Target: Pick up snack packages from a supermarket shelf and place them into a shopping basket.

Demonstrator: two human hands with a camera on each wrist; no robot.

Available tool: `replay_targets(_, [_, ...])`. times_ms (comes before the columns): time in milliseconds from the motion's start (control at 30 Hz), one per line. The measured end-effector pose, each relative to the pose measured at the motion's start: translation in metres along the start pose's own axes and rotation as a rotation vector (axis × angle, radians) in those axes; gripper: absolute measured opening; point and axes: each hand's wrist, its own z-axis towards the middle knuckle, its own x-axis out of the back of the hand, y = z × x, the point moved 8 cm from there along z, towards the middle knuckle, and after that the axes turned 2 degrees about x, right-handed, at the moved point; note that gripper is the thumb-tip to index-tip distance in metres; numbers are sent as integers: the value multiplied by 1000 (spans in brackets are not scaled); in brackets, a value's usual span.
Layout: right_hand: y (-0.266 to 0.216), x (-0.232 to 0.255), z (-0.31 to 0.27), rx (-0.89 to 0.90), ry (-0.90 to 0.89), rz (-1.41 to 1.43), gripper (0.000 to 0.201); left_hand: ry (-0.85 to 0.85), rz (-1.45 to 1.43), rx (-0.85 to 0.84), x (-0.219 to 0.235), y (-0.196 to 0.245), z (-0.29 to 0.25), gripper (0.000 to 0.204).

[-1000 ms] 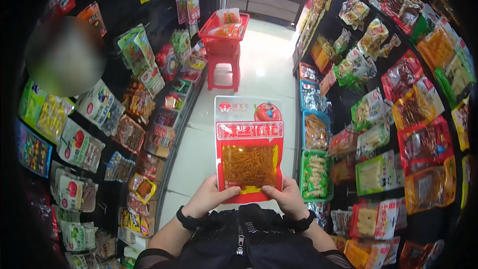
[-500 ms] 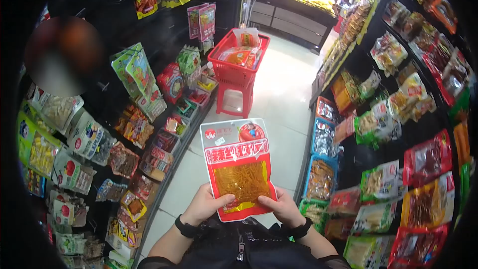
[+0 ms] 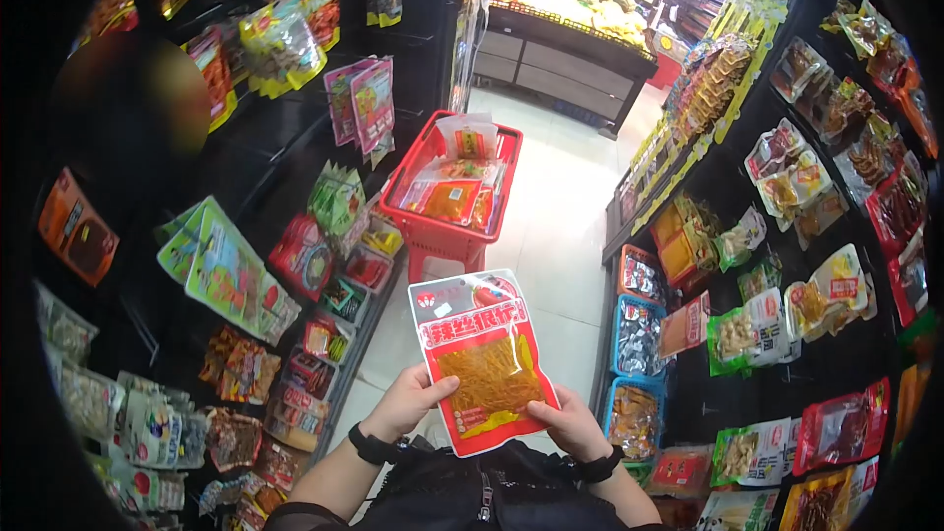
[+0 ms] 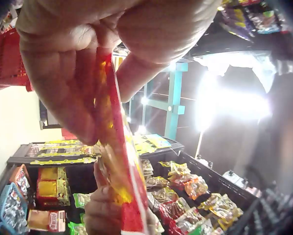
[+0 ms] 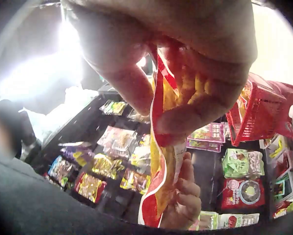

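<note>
Where the aisle begins on the left, a tall dark shelf [image 3: 246, 147] stands full of hanging snack bags, and its bottom edge runs along the pale floor [image 3: 551, 226]. A green bag [image 3: 221, 270] sticks out from this shelf toward the walkway.

Next comes the left hand [image 3: 411, 401]. Its thumb lies on the front of a red snack packet [image 3: 482, 359] and its fingers curl behind, so it pinches the packet's lower left edge. The left wrist view shows the same pinch from below, with the packet [image 4: 118, 161] seen edge-on between thumb and fingers.

The packet is in the middle, held up in front of the person's chest, over the floor. It leans a little to the left. It has a clear window with orange strips inside.

Behind it, farther up the aisle, a red basket [image 3: 450, 199] sits on a red stand, just beside the left shelf. Bags lie in it. To the right of the basket the floor is open and wide.

The right hand [image 3: 570, 425] pinches the packet's lower right corner, thumb in front. In the right wrist view the packet [image 5: 161, 161] bends between its fingers.

On the far right, another shelf [image 3: 787, 265] of bags lines the aisle, with blue trays [image 3: 639, 334] at its low edge by the floor.
</note>
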Motion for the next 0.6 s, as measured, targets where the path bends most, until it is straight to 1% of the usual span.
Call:
replay_targets(33, [-3, 7, 13, 24, -6, 87, 44, -2, 6, -16, 6, 0, 17, 26])
replay_targets(67, [-6, 14, 25, 19, -4, 88, 44, -1, 3, -13, 9, 0, 34, 26])
replay_targets(133, [-12, 35, 46, 44, 94, 300, 44, 74, -129, 34, 12, 2, 61, 27])
replay_targets(167, [-12, 47, 58, 12, 74, 309, 49, 87, -132, 52, 11, 5, 73, 26])
replay_targets(200, [-14, 59, 76, 9, 58, 336, 47, 99, -131, 56, 13, 7, 90, 26])
replay_targets(267, [-27, 75, 106, 24, 82, 382, 36, 107, -237, 46, 17, 6, 123, 27])
replay_targets(333, [-44, 85, 132, 5, 63, 381, 34, 113, -231, 29, 17, 16, 151, 27])
replay_targets(400, [-60, 95, 159, -62, 91, 414, 32, 135, -273, 2, 14, 33, 177, 29])
replay_targets(433, [-72, 94, 171, -103, 47, 413, 34, 129, -282, -5, 10, 38, 192, 28])
replay_targets(467, [-80, 96, 185, -104, 28, 409, 34, 139, -279, -21, 10, 45, 202, 28])
replay_targets(567, [-81, 116, 225, -138, 64, 282, 43, 192, -288, -30, 13, 46, 232, 33])
replay_targets(600, [-83, 122, 241, -128, 55, 243, 42, 205, -295, -31, 16, 48, 238, 33])
